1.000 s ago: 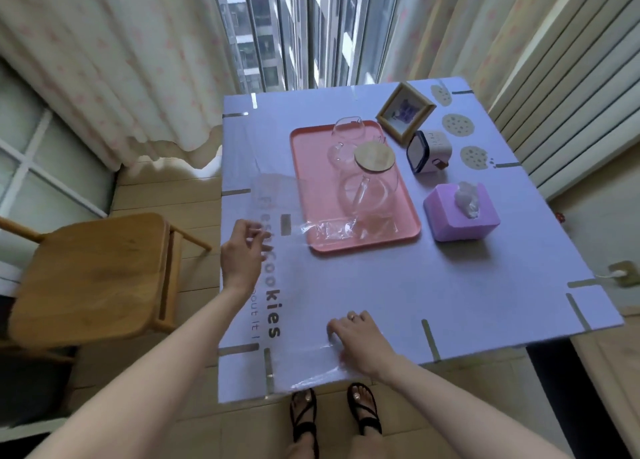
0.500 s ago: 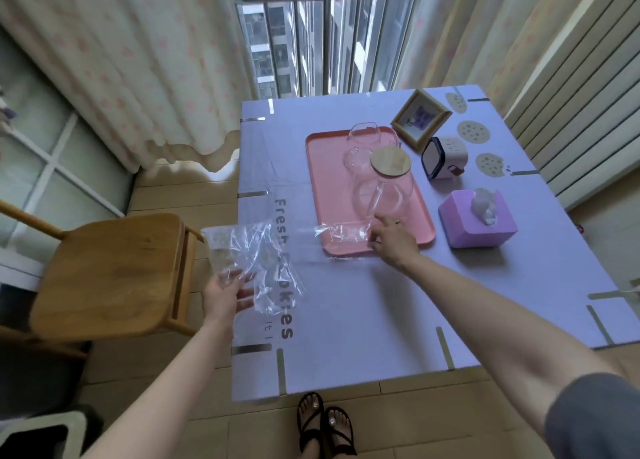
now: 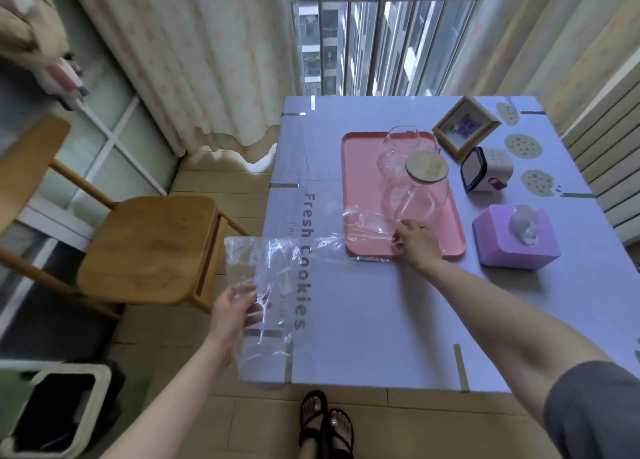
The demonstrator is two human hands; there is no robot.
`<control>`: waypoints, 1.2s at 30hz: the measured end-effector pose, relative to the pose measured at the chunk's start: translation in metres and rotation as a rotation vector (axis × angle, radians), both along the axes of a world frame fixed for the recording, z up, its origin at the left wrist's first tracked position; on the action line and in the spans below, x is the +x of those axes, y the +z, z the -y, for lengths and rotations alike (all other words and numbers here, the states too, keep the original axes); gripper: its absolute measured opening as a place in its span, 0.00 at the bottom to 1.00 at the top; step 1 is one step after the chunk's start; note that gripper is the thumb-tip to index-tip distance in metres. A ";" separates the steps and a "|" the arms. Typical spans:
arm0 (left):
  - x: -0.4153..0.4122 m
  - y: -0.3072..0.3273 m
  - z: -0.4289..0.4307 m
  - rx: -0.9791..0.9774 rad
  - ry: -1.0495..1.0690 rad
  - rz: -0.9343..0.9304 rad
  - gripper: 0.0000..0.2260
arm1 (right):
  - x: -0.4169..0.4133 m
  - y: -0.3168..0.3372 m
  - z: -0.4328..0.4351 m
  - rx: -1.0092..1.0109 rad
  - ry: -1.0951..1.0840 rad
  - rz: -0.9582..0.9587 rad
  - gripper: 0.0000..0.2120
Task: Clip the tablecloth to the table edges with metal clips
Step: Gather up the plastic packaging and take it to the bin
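Wooden chair (image 3: pixel 138 247), far left; left hand (image 3: pixel 232 309), thumb and fingers pinching a clear plastic bag (image 3: pixel 263 271) held out past the left edge. Lilac tablecloth (image 3: pixel 381 320), spread flat over the surface, metal clips (image 3: pixel 284 185) seated along its left, near and right edges, printed "Fresh Cookies", smaller lines beside it too faint to read. Right hand (image 3: pixel 415 240), fingers curled onto a second clear wrapper (image 3: pixel 367 223) at the near rim of the pink tray (image 3: pixel 360 168), just beside a lidded glass jug (image 3: pixel 412 195); risk, as judged: tugging that wrapper could tip the jug if plastic is caught beneath it.
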State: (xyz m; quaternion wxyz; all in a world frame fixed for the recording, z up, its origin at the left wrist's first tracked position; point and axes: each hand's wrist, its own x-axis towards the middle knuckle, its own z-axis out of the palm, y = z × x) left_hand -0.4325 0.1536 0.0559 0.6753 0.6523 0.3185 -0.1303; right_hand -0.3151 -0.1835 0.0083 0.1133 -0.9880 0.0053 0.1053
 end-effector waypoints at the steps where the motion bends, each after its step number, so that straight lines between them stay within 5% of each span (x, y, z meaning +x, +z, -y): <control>1: -0.002 0.001 0.000 0.006 0.012 0.001 0.04 | -0.001 0.000 0.001 0.013 0.007 -0.052 0.14; 8: -0.010 0.001 0.005 0.022 0.026 -0.002 0.04 | 0.000 -0.001 -0.005 0.005 -0.118 -0.062 0.22; 18: -0.019 0.008 0.018 0.010 -0.019 -0.008 0.06 | 0.004 -0.005 0.008 -0.070 -0.089 -0.070 0.17; 22: -0.019 0.006 0.015 0.065 -0.013 -0.003 0.17 | 0.005 0.001 0.008 -0.138 -0.104 -0.186 0.22; 24: -0.020 0.010 0.014 0.066 0.004 0.036 0.26 | 0.002 0.004 0.004 -0.110 -0.112 -0.102 0.16; 26: -0.022 0.014 0.011 0.072 0.000 0.087 0.33 | -0.006 0.011 -0.006 0.024 -0.119 0.065 0.10; 29: -0.019 0.018 0.005 0.127 -0.027 0.138 0.30 | -0.022 0.031 -0.030 0.490 -0.194 0.137 0.04; 33: -0.015 0.022 -0.006 0.131 -0.018 0.176 0.24 | -0.052 0.072 -0.091 1.136 -0.360 -0.127 0.17; 36: -0.012 0.020 -0.021 0.115 -0.005 0.175 0.15 | -0.073 0.087 -0.148 1.238 -0.305 -0.262 0.20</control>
